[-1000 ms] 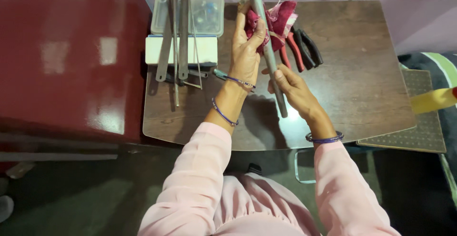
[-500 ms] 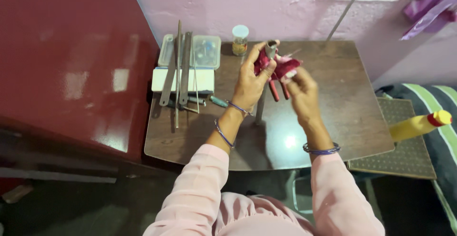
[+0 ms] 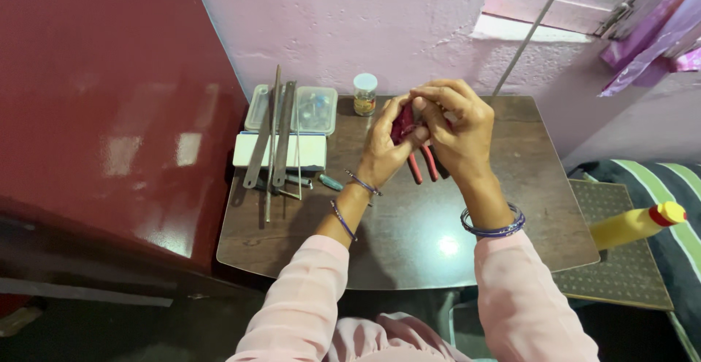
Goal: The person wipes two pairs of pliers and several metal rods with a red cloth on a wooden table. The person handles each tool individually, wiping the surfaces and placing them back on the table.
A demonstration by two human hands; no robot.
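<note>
Both hands meet above the surface [image 3: 409, 245]: left hand [image 3: 385, 150] & right hand [image 3: 456, 132] w/ fingers closed round a dark red cloth bundle [image 3: 402, 122], pinched btwn them, just over red-handled pliers [image 3: 423, 165].

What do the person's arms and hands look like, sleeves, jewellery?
Both arms wear loose pale pink long sleeves, pushed up short of the wrists. The left hand has two thin dark purple-blue bangles on its forearm, set apart. The right hand has a stack of thin blue-purple bangles at the wrist. No gloves; rings cannot be told.
</note>
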